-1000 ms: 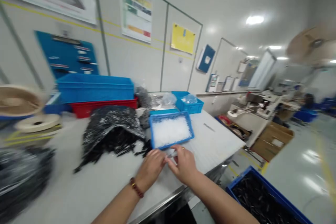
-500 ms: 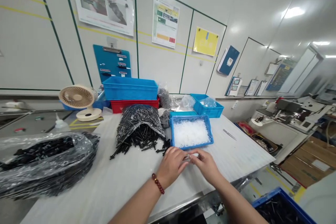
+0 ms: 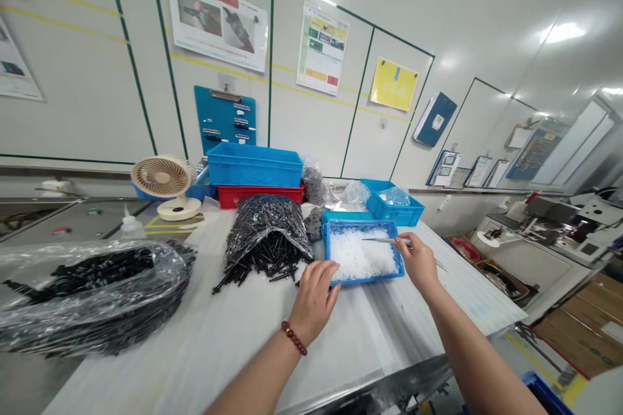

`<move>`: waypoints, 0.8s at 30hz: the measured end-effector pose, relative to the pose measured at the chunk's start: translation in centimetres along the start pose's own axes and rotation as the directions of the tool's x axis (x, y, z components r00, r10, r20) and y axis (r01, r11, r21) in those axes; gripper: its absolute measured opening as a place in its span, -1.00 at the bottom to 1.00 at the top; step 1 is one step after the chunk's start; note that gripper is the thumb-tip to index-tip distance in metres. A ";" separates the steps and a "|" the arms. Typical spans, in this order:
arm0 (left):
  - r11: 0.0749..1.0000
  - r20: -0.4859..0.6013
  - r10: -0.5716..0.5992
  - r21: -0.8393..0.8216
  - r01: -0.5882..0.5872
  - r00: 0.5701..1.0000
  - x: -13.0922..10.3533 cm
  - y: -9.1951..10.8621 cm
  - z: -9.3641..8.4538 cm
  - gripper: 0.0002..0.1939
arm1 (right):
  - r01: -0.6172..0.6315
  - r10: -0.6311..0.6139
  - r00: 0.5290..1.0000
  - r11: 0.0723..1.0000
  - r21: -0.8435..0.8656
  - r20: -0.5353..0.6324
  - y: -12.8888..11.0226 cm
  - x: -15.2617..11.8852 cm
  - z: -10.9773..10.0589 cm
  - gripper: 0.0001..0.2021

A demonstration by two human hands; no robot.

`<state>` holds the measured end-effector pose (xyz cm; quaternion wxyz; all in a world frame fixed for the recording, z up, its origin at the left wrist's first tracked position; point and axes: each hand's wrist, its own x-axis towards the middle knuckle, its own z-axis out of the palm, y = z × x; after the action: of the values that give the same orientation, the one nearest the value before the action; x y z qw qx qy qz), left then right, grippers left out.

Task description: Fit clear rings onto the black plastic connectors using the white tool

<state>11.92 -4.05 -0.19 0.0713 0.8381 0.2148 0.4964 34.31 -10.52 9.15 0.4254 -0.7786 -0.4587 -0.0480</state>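
My right hand pinches a pair of metal tweezers whose tips point left over a blue bin. Small white pieces, too fine to tell apart, fill the bin. At its near left corner is my left hand, fingers stretched out and nothing visible in them; they seem to touch the rim. Left of that hand, black rod-like parts spill from a clear plastic bag onto the white table.
Another thin metal tool lies right of the bin. A large bag of black parts covers the left side. Behind stand a fan, a blue crate on a red one, and a blue tray with plastic bags.
My hands, together in front of the bin before, are now apart. The right one has moved up and right, with the tweezers over the white pieces; the left has spread at the bin's corner.
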 end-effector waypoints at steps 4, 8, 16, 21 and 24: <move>1.000 0.019 -0.011 0.000 0.011 1.000 0.0 0.1 0.0 -0.70 | 0.003 -0.003 1.000 0.997 -0.082 -0.001 -0.2 0.4 0.0 -0.85; 1.000 0.020 -0.009 -0.009 0.009 1.000 -0.1 0.1 0.0 -0.71 | 0.000 0.001 1.000 0.992 -0.122 0.008 -0.3 0.5 0.0 -0.86; 1.000 0.031 -0.015 -0.016 0.016 0.999 -0.1 -0.3 0.3 -0.71 | -0.048 0.051 0.997 0.997 -0.066 0.054 -0.5 1.1 1.1 -0.90; 1.000 0.028 -0.005 -0.031 0.006 1.000 0.0 -0.3 0.2 -0.72 | -0.168 0.150 0.980 0.977 0.129 0.134 0.2 1.8 3.4 -0.91; 0.999 0.022 -0.003 -0.038 0.003 1.000 0.0 -0.3 0.2 -0.72 | -0.265 0.222 0.958 0.926 0.269 0.179 1.0 2.1 3.8 -0.84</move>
<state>11.98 -3.77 -0.35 0.0905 0.8416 0.2056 0.4912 35.08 -6.61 7.10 0.5033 -0.7601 -0.3900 0.1298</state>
